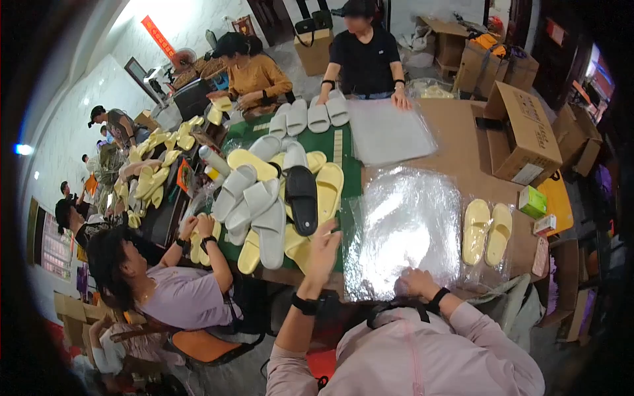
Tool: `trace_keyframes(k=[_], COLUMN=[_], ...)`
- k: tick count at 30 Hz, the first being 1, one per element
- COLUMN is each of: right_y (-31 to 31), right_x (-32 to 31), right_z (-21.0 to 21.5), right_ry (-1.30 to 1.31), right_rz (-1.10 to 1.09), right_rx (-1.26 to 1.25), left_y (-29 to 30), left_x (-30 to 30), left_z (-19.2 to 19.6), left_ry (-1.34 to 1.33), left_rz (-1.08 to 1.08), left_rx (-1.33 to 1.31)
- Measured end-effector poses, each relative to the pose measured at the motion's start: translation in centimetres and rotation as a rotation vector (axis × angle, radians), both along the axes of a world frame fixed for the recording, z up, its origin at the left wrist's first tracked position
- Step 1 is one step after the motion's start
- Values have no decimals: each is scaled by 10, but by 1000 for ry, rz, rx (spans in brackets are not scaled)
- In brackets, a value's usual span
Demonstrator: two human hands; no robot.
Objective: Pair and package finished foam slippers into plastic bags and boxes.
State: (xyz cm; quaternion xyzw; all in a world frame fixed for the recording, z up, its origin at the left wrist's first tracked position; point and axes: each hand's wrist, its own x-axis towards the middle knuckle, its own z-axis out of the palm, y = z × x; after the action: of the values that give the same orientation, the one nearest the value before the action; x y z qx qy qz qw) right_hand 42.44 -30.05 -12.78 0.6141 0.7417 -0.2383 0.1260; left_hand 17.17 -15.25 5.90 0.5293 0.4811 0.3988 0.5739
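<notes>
My left hand (323,247) is raised beside the slipper pile, fingers apart, with nothing in it. Closest to it are a yellow slipper (329,191) and a black slipper (302,201), the latter lying on top of the pile. Grey slippers (251,204) are heaped with more yellow ones to the left. My right hand (417,282) is at the near edge of a stack of clear plastic bags (403,224), its fingers curled closed on the film. To the right of the stack, a pair of yellow slippers (487,232) lies side by side on clear film.
An open cardboard box (522,135) stands at the far right, with a small green box (532,202) nearer. Across the table a person in black (364,59) touches grey slippers and another bag stack (389,132). A person in lilac (185,297) works close on my left.
</notes>
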Motion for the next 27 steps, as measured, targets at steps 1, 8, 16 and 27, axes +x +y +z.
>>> trace_keyframes(k=[1,8,16,27], right_y=[2,0,-12,-19], right_x=[-7,-32,-51,-53], right_z=[8,16,17,-10], right_ry=[39,148,113,36], right_rz=[-16,-156,-326,-388], right_rx=[31,269,227,145], left_y=[19,145,200,175], left_x=[-30,-139,-154,-108], left_z=[-39,-94,-73,16], left_ry=[78,688,161,-356], left_rz=[177,560,720,591], left_rx=[112,181,-103,192])
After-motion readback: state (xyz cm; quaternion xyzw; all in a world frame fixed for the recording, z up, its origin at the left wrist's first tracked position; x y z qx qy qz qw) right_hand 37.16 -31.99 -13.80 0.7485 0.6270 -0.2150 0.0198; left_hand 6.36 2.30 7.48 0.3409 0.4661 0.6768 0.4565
